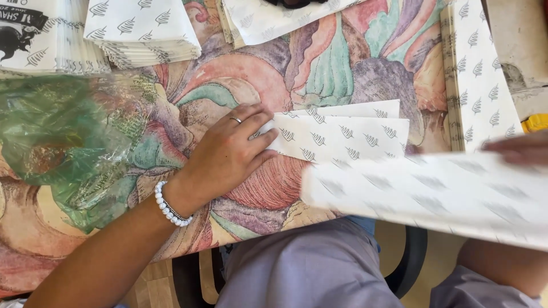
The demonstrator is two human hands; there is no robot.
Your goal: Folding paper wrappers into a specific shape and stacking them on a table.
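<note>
My left hand (228, 149), with a ring and a white bead bracelet, lies flat on the table, fingertips pressing the left end of a folded white paper with small grey leaf prints (342, 134). My right hand (519, 148) shows only partly at the right edge, gripping a larger sheet of the same printed paper (434, 194). That sheet is blurred and hangs over the table's near edge above my lap.
Stacks of the same printed paper sit at the back left (142, 31), back centre (274, 17) and along the right (479, 80). A crumpled green plastic bag (63, 137) lies at the left. A colourful patterned cloth (342, 63) covers the table.
</note>
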